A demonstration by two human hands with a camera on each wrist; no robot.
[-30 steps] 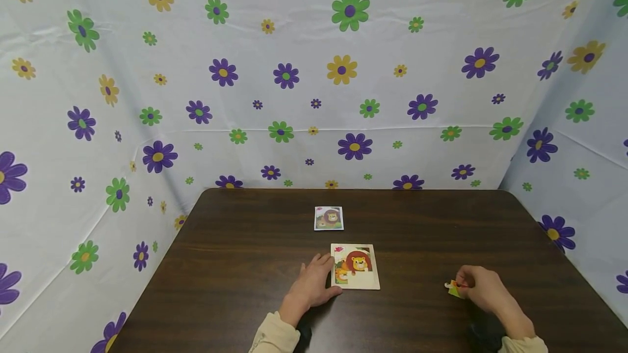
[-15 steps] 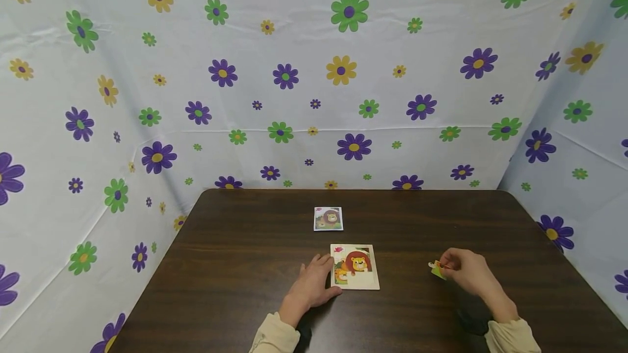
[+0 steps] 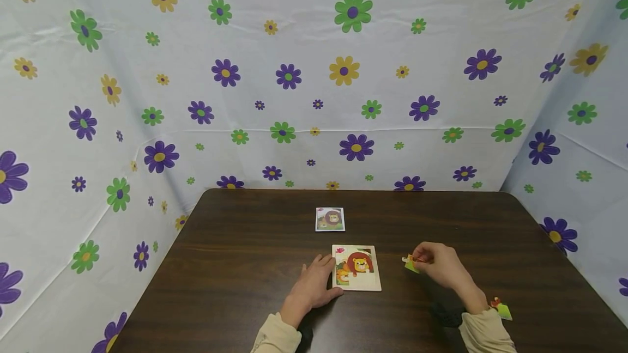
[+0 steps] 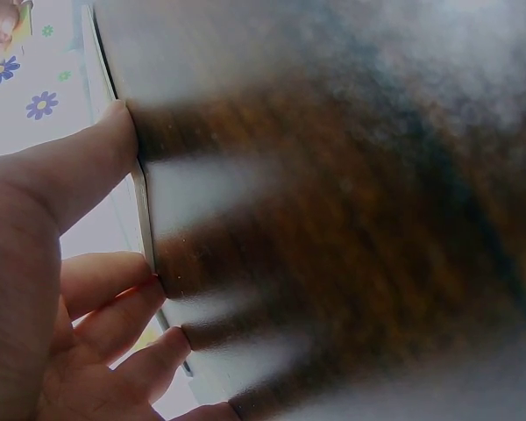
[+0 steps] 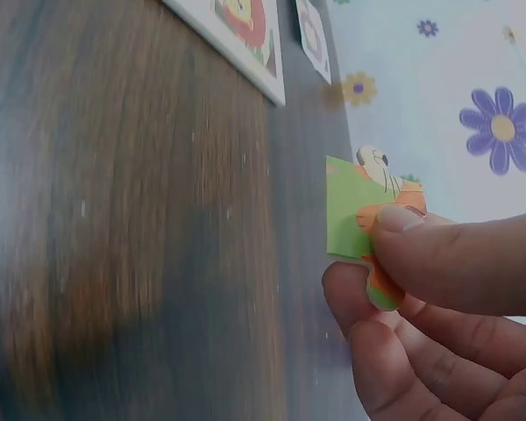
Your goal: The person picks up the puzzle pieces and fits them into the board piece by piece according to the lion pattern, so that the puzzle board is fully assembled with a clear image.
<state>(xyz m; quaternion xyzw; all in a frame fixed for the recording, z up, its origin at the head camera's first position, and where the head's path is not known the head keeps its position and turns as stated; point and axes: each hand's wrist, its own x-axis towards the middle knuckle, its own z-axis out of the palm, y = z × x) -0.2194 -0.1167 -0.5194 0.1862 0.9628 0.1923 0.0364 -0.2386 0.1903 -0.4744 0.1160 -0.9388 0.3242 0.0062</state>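
Observation:
A green and orange jigsaw piece is pinched between the thumb and fingers of my right hand, held above the table to the right of the puzzle board. The square puzzle board bears a lion picture, with a pale unfilled area at its lower right. My left hand rests at the board's left edge, fingers spread and thumb near the lower left corner. In the left wrist view, the thumb and fingertips of that hand touch the board's rim.
A small lion picture card lies behind the board. Another jigsaw piece, green and red, lies on the dark wooden table beside my right sleeve. A flower-patterned white cloth hangs behind the table and along its sides.
My right hand has moved left towards the board, carrying the jigsaw piece. Another piece has come into view beside the right sleeve. My left hand stays at the board.

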